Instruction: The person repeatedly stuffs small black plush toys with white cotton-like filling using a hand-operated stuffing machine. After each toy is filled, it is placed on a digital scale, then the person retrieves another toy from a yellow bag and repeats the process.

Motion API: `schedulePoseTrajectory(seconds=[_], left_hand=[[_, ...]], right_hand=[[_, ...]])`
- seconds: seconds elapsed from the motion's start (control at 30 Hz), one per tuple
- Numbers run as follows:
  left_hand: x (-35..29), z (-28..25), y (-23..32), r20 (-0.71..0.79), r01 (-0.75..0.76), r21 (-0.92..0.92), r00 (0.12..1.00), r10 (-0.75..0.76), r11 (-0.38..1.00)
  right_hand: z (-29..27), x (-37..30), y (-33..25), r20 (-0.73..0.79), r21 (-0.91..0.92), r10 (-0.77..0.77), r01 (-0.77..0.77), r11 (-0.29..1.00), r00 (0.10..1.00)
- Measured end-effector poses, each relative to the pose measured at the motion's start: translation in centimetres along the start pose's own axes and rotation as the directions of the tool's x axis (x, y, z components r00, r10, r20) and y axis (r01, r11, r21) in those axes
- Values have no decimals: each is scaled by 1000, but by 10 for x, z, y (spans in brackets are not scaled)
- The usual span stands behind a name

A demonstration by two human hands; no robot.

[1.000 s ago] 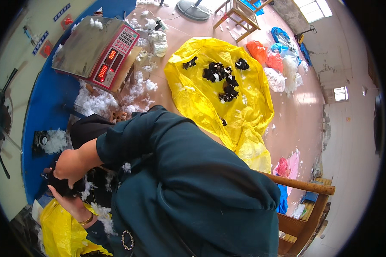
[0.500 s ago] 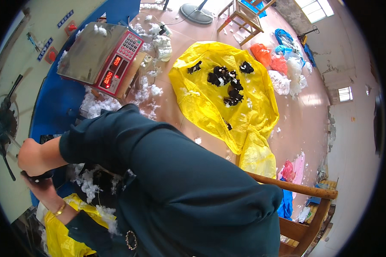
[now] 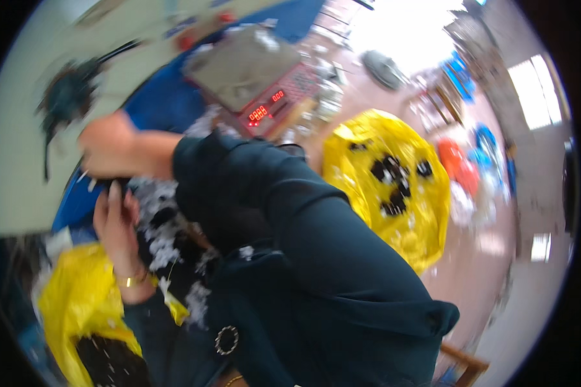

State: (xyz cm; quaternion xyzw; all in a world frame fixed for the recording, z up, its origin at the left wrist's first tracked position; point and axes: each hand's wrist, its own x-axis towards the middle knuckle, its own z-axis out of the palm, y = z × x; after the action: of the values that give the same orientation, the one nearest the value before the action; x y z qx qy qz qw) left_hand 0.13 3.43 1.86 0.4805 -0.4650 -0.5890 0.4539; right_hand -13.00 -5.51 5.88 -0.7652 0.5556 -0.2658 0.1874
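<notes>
My right hand (image 3: 108, 145), blurred, is curled closed above my left hand, over the blue table edge. Its fingers are turned away, so what they hold is hidden. Just below it, my left hand (image 3: 118, 226), with a gold bracelet on the wrist, points its fingers up and pinches a small black piece (image 3: 115, 185) between the two hands. A thin pale tip (image 3: 84, 175) shows beside the right fingers. White fluffy stuffing (image 3: 165, 251) lies over my dark lap just right of the left hand. A yellow bag (image 3: 78, 284) with black pieces (image 3: 110, 361) inside stands below it.
A red digital scale (image 3: 277, 103) sits on the blue table (image 3: 165, 103). A dark metal fixture with handles (image 3: 71, 97) is at the pale surface on the left. On the floor, a spread yellow bag (image 3: 348, 174) holds black pieces; coloured bags (image 3: 458, 161) and a wooden chair (image 3: 446, 106) lie beyond.
My view has swung left and downward, so the scale and the floor bag shift right. My hands have drawn together around the black piece, and more of the near yellow bag shows.
</notes>
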Motion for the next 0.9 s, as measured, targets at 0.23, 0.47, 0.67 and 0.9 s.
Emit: schedulePoseTrajectory(seconds=[0.23,0.47,0.67,0.9], left_hand=[[37,16,24,52,-184,450,982,180,874],[15,12,2,106,-378,717,890,444,585],[21,-22,-19,229,88,-485,973,29,870],[69,4,1,164,93,-648,986,19,756]], right_hand=[[10,77,44,-304,-106,-162,136,985,939],[13,30,32,-355,8,-188,203,979,916],[0,2,13,-247,121,-45,77,990,968],[13,87,31,-392,-75,32,-66,995,919]])
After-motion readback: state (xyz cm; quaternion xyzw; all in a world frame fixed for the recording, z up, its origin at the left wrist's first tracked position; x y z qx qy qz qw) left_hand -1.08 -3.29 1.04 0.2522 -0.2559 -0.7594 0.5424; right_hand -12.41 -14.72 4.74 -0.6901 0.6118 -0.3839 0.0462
